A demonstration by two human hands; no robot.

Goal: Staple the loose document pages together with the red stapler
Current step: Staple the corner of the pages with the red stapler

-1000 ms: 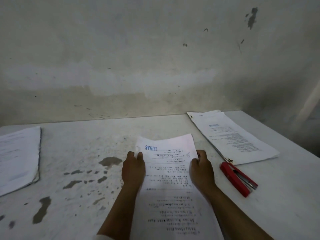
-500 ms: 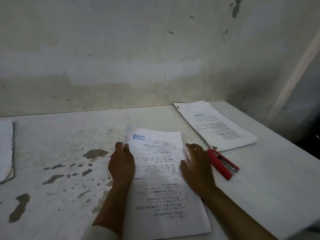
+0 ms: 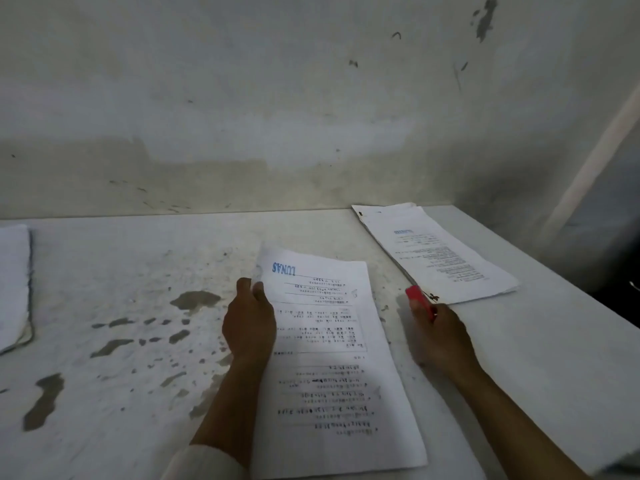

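1. Behind the table [image 3: 104, 271] stands a stained, pale wall [image 3: 277, 98]; the tabletop is white, with dark patches where the paint has chipped on my left side.
2. Only one view shows all this, the camera on my head, looking down over both forearms.
3. My left hand [image 3: 249, 323] reaches forward from a pale sleeve cuff [image 3: 204, 462], the forearm nearly straight ahead. Its fingers are closed on the left edge of the loose pages [image 3: 332, 358], thumb on top of the sheet, near the upside-down blue stamp [image 3: 284, 268]. The far left corner of the pages lifts a little off the table; the rest lies flat between my arms.
4. My right hand [image 3: 440, 337] angles in from the lower right, back of the hand up, wrist low to the table. Its fingers are wrapped around the red stapler [image 3: 417, 296], whose far end sticks out beyond my knuckles. I cannot tell whether the stapler is lifted or resting on the table.
5. Just past the stapler lies a second stack of papers [image 3: 440, 258], running to the far right corner, apart from the pages I hold.
6. At the far left edge lies another pile of paper [image 3: 14, 282], well apart from both hands.
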